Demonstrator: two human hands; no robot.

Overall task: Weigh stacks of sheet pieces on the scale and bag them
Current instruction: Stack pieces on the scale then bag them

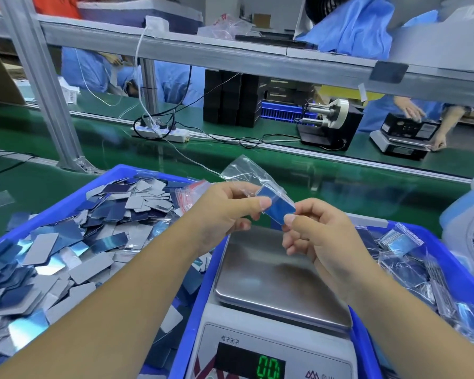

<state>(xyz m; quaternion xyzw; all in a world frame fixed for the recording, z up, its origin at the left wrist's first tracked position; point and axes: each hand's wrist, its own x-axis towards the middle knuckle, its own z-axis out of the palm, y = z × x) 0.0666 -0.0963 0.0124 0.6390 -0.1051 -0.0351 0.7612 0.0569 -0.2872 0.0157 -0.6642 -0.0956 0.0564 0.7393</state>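
A: Stack of sheet pieces (279,207) half inside the clear bag (246,173), above the scale (278,272). I read zeros on its display.

B: Hands?

A: Left hand (225,212) fingers pinch the bag; right hand (316,233) fingers pinch the stack. Blue bins (66,198) flank the scale.

A green conveyor bench (115,170) is carrying two blue bins (74,195) (449,258), a digital scale (279,274) sitting between them, a white power strip (162,131), and a stack of black boxes (230,98).
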